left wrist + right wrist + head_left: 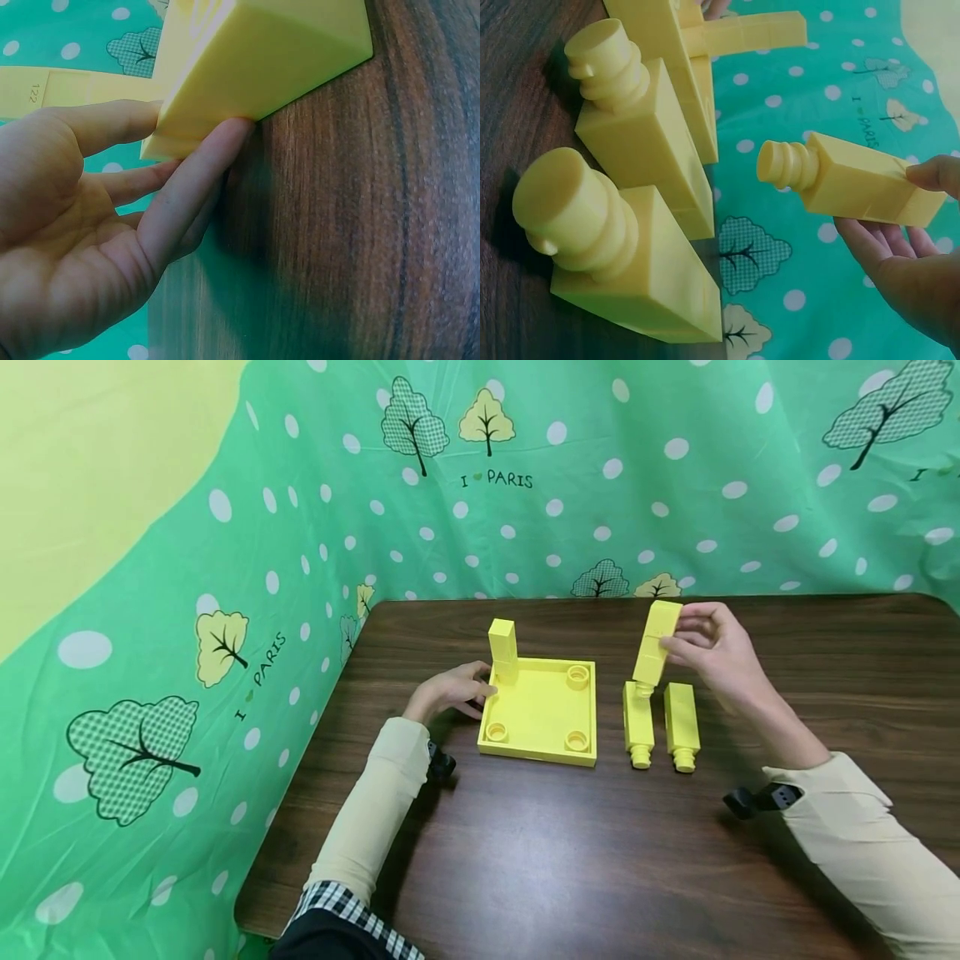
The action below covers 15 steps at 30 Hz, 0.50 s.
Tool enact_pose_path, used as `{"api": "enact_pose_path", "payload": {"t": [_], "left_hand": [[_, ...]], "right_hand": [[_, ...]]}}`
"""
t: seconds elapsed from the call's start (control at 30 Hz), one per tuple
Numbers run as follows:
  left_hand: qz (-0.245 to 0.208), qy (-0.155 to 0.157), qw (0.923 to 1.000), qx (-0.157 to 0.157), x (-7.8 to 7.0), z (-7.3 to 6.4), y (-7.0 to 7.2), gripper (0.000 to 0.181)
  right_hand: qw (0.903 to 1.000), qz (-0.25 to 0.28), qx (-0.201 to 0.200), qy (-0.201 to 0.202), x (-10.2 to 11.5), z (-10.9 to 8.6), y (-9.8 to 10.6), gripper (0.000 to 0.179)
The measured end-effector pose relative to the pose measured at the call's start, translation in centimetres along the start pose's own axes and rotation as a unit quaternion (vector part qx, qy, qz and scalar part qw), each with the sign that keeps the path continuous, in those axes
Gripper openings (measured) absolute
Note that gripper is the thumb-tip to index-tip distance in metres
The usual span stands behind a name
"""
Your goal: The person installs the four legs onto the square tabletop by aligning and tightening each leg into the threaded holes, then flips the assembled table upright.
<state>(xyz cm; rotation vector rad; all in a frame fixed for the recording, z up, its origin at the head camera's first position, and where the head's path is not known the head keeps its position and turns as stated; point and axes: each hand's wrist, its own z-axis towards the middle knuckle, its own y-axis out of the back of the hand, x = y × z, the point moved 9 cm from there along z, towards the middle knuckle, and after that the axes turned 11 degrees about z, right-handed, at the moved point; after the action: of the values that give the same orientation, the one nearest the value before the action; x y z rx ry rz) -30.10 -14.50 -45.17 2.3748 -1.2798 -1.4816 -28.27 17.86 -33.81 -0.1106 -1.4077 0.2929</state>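
Head view: right hand (718, 650) pinched a yellow block (655, 643); left hand (452, 688), fingers extended, touched a tray (536, 710). Both were between the hands.

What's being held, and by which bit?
A yellow block: the right grip holds its plain end, opposite the ridged knob. The left grip touches the yellow tray.

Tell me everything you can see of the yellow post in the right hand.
The post is plain yellow, smooth and plastic-looking: a long, square-sided body with faint lines across it, narrowing at one end to a short, round, ridged neck. The right hand pinches it towards the other end, between thumb and fingers. It is held tilted above the table, neck end lower, apart from the two lying posts.
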Motion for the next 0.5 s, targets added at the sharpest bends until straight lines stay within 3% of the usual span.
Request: {"api": "enact_pose_path", "payload": {"t": [0.2, 0.5], "left_hand": [[0.002, 0.001, 1.0000, 0.000, 0.0, -0.1, 0.0, 0.048], [0.000, 0.001, 1.0000, -0.001, 0.1, -0.1, 0.0, 0.051]], "right_hand": [[0.9999, -0.010, 0.003, -0.005, -0.6, 0.2, -0.7, 0.038], [0.9976, -0.067, 0.002, -0.017, -1.4, 0.8, -1.5, 0.040]]}}
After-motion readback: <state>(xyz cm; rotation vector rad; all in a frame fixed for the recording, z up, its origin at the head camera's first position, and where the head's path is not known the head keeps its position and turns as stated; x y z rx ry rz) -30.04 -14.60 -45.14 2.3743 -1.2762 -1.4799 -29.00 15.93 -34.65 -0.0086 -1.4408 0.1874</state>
